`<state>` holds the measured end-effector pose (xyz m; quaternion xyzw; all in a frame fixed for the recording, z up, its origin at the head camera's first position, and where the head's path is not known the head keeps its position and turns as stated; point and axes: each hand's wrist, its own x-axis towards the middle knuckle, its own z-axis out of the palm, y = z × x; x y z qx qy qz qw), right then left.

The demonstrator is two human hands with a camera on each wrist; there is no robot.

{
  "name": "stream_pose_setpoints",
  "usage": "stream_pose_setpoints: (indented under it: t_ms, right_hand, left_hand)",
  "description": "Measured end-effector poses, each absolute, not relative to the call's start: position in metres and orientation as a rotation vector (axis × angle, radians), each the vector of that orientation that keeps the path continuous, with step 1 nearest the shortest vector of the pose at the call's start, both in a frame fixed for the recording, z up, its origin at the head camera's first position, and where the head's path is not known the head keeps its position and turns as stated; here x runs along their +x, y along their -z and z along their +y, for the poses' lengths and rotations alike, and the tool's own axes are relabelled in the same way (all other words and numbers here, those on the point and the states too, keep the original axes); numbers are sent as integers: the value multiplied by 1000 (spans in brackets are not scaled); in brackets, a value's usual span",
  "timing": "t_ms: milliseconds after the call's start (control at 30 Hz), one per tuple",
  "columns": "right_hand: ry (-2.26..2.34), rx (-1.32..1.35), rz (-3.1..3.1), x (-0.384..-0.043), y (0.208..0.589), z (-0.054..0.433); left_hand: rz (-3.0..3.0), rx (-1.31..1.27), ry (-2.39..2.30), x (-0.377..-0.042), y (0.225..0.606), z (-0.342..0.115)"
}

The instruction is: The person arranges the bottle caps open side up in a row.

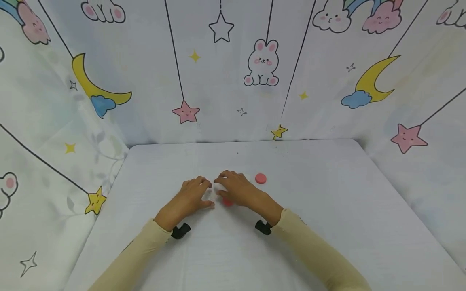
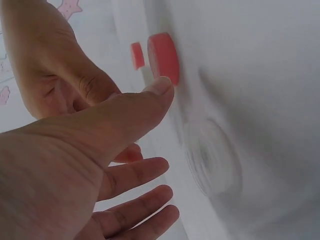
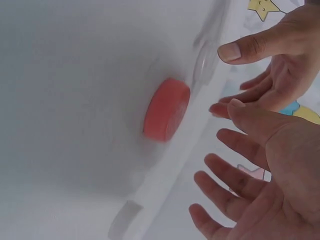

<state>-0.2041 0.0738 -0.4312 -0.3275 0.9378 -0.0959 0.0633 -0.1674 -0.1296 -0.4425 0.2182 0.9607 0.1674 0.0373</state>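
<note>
My left hand (image 1: 190,198) and right hand (image 1: 238,189) face each other just above the white table, fingers loosely bent and nothing held in either. A small red disc, like a bottle cap (image 3: 167,110), lies below the right hand, partly covered by it in the head view (image 1: 227,202). In the left wrist view, the left thumb overlaps that disc's edge. Near the left fingertips sits a clear, round, shallow piece (image 2: 212,157), also showing faintly in the right wrist view. Beyond the right hand lies a second red disc (image 1: 260,178).
The white tabletop (image 1: 327,194) ends at a cloth backdrop (image 1: 225,81) printed with stars, moons and bunnies, which also rises at both sides. Black wrist straps (image 1: 181,231) sit below both hands. A pale grey patch (image 3: 125,220) shows low in the right wrist view.
</note>
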Motion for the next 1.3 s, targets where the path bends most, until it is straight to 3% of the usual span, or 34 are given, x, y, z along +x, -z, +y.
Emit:
stream_pose_setpoints:
  t_ms: [500, 1300]
  right_hand:
    - [262, -916, 2812, -195, 431, 103]
    - [206, -962, 2819, -186, 445, 108]
  left_hand:
    - [2935, 742, -485, -170, 448, -98]
    - [2979, 834, -466, -170, 452, -83]
